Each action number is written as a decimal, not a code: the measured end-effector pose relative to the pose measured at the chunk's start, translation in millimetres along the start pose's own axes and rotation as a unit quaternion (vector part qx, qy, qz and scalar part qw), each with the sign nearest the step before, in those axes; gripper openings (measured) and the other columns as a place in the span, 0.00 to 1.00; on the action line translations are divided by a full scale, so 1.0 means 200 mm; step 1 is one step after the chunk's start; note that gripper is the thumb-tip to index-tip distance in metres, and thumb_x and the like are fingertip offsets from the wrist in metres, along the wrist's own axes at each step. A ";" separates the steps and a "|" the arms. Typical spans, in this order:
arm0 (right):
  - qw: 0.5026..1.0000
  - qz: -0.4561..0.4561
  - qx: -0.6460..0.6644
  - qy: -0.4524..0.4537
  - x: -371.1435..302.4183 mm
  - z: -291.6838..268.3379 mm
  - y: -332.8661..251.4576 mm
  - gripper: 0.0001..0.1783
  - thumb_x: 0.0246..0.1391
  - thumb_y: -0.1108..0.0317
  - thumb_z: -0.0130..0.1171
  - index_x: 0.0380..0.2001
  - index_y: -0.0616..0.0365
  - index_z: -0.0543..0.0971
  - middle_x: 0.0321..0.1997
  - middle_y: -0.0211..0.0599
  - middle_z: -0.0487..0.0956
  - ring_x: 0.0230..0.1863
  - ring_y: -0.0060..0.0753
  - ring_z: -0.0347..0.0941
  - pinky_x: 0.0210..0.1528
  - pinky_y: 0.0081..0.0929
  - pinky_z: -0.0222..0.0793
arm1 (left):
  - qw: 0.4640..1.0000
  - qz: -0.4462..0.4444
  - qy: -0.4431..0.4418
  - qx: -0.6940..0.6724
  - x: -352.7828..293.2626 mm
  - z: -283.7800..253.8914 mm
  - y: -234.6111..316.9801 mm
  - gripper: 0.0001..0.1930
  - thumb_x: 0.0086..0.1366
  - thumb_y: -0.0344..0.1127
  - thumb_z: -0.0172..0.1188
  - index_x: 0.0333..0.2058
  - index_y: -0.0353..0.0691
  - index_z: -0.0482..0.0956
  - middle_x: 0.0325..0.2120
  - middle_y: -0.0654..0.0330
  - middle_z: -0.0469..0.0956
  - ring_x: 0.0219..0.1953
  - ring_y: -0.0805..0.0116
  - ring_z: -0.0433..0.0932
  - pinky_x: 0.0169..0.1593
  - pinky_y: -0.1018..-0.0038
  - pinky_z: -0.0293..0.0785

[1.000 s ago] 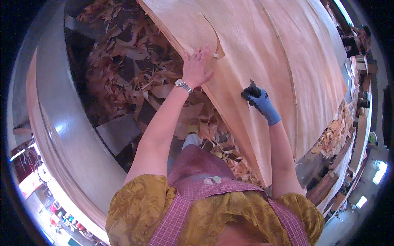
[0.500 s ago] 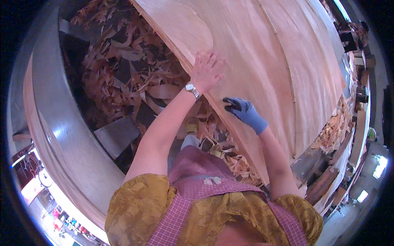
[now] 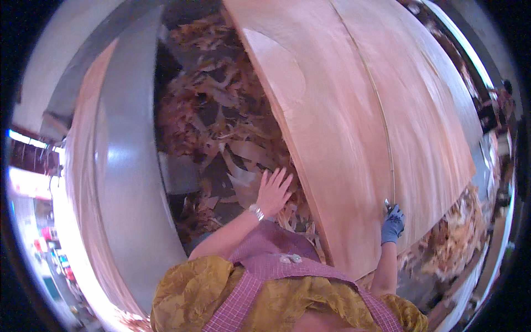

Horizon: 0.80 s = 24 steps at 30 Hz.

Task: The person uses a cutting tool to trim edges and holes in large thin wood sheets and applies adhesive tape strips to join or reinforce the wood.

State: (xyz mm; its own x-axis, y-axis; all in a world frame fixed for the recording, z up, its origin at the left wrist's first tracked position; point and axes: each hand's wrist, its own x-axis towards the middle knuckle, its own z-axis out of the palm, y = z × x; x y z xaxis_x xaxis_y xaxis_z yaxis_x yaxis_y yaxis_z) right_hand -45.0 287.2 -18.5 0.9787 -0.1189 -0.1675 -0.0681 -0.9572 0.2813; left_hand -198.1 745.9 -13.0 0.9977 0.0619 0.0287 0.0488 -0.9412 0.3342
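"Where was the left hand (image 3: 274,193)?"

"Out over the wood scraps (image 3: 221,105), just beside the left edge of the broad wood sheet (image 3: 332,133). It was bare and held nothing, with the fingers fanned apart. A silver watch (image 3: 256,211) sat on its wrist."

"Did it touch the sheet?"

"There seemed to be a narrow gap, though I couldn't be sure."

"And the right hand (image 3: 393,222)?"

"That one wore a blue-grey glove and was over the lower right part of the sheet. Its fingers were curled round a small tool (image 3: 388,204), whose shiny tip poked out ahead of them. It was too small to tell what kind."

"What about the thin rod (image 3: 373,86)?"

"It lay lengthwise over the sheet, looking slightly bowed, and its near end came right up by the gloved fingers. Whether they had hold of it too, I couldn't tell."

"How was the sheet placed?"

"It stretched from the top of the view down toward the person's checked apron (image 3: 274,265). The scraps lay between it and a long, smooth grey panel (image 3: 130,149) on the left, and pale shavings (image 3: 456,240) were heaped beyond its right side."
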 end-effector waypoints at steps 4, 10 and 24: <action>0.959 -0.135 0.225 0.108 0.03 0.11 0.18 0.17 0.61 0.61 0.53 0.49 0.59 0.72 0.42 0.46 0.79 0.45 0.50 0.76 0.43 0.45 0.74 | 0.980 -0.185 -0.067 0.013 -0.79 -0.01 0.18 0.28 0.64 0.46 0.56 0.62 0.46 0.67 0.64 0.50 0.62 0.66 0.53 0.61 0.69 0.45 0.44; 0.918 -0.241 0.292 0.117 -0.19 0.04 0.15 0.17 0.66 0.58 0.48 0.42 0.64 0.75 0.43 0.54 0.80 0.42 0.55 0.77 0.39 0.43 0.73 | 0.921 -0.387 -0.010 -0.043 -1.75 -0.11 0.58 0.24 0.62 0.44 0.56 0.56 0.45 0.73 0.58 0.50 0.69 0.61 0.54 0.67 0.66 0.44 0.52; 0.618 -0.485 0.610 -0.104 -1.91 -0.16 -0.77 0.14 0.62 0.66 0.57 0.46 0.66 0.77 0.37 0.35 0.79 0.37 0.24 0.71 0.41 0.27 0.70 | 0.870 -0.440 0.150 -0.167 -3.35 0.06 1.18 0.24 0.62 0.41 0.59 0.57 0.44 0.71 0.55 0.49 0.70 0.55 0.48 0.72 0.56 0.57 0.71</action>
State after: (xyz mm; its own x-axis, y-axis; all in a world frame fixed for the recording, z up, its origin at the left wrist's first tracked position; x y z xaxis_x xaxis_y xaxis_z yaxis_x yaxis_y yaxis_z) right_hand -401.7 487.6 32.5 0.6355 0.7578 0.1481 0.3113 -0.0759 -0.9473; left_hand -855.3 477.5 36.1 0.5220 0.8400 -0.1482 0.7202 -0.3410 0.6042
